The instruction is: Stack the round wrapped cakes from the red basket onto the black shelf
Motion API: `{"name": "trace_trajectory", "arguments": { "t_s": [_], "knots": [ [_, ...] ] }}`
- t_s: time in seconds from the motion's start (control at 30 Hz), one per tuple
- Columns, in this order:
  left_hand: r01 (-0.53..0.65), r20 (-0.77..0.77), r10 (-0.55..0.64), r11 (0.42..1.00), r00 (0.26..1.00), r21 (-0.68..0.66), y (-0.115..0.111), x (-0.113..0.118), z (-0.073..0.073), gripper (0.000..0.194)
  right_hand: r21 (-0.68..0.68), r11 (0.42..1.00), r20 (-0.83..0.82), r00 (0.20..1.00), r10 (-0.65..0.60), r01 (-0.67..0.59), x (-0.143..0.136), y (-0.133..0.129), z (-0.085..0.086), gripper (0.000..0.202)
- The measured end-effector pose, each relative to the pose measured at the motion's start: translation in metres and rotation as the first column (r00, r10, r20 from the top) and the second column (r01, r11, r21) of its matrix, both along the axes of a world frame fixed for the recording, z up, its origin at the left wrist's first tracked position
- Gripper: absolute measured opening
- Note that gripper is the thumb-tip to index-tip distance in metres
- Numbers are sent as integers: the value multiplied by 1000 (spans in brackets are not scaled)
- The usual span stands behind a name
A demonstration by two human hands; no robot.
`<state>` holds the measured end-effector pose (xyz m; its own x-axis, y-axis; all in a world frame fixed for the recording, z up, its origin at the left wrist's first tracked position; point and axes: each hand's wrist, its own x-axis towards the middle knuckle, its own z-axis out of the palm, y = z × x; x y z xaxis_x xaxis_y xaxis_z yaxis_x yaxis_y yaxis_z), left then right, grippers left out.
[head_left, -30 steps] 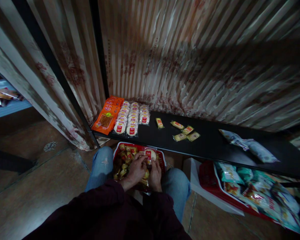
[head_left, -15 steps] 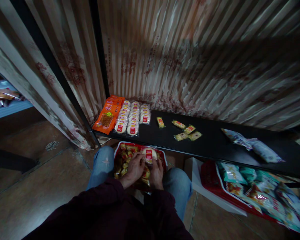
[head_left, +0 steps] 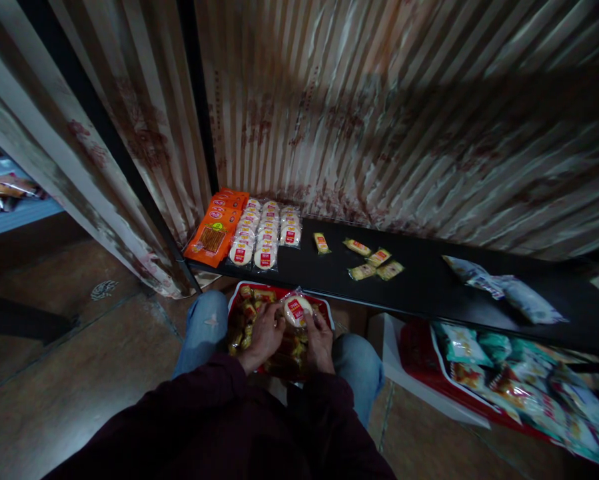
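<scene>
A round white packaged cracker (head_left: 296, 310) with a red label is held over a red basket (head_left: 236, 291) between my knees. My right hand (head_left: 319, 339) pinches its lower right edge. At its left side is my left hand (head_left: 268, 331), fingers curled and touching the wrapper's edge. Small gold-wrapped snacks (head_left: 248, 313) fill the basket. On the black shelf (head_left: 329, 273) stand overlapping rows of the same round crackers (head_left: 266, 257), beside orange packets (head_left: 212, 237).
Small yellow packets (head_left: 363, 271) lie mid-shelf, and pale bags (head_left: 526, 301) further right. Below right, another red basket (head_left: 422, 347) holds green and white bags. A black post (head_left: 198, 93) rises at the shelf's left, before a striped curtain (head_left: 289, 100).
The round cracker has tilted and turned slightly. My right hand has moved a little to the right, and my left hand slightly left.
</scene>
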<state>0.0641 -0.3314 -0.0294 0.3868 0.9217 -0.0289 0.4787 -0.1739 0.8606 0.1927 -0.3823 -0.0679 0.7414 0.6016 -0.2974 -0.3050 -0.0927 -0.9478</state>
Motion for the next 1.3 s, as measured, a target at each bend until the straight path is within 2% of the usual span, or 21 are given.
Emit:
{"name": "trace_trajectory", "arguments": {
  "t_s": [0.07, 0.13, 0.27, 0.43, 0.57, 0.7, 0.8, 1.0, 1.17, 1.3],
  "knots": [
    [-11, -26, 11, 1000, 1000, 7, 3, -2, 3, 30, -26, 998, 30, 998, 52, -52, 5, 0, 0, 55],
    [-19, -29, 19, 1000, 999, -7, 6, -3, 6, 34, -47, 986, 37, 987, 159, -157, 8, -1, 4, 54],
    [-33, 12, 34, 999, 999, -26, 9, -5, 8, 44, -44, 922, 19, 923, 385, -384, 11, -2, 17, 49],
    [-17, 105, 27, 996, 994, -89, 9, -7, 4, 47, -118, 861, 47, 864, 502, -494, 15, 2, 32, 46],
    [2, 147, 25, 984, 989, -179, 10, -5, -3, 43, -162, 813, 74, 814, 576, -560, 17, 6, 35, 46],
    [-33, 219, 107, 947, 970, -319, 14, -1, -11, 33, -96, 823, 99, 817, 567, -560, 18, 7, 33, 46],
    [-90, 289, 222, 908, 931, -409, 14, 0, -14, 25, -72, 850, 113, 843, 526, -521, 18, 6, 32, 47],
    [-181, 311, 489, 725, 815, -665, 9, 3, -9, 18, -31, 891, 78, 888, 453, -452, 12, 4, 27, 50],
    [-215, 295, 612, 621, 734, -753, 9, 10, -6, 18, -2, 905, 36, 905, 425, -425, 6, 3, 18, 52],
    [-199, 330, 656, 597, 679, -777, 8, 15, -6, 19, -19, 903, 54, 902, 429, -428, 2, 2, 11, 57]
  ]
}}
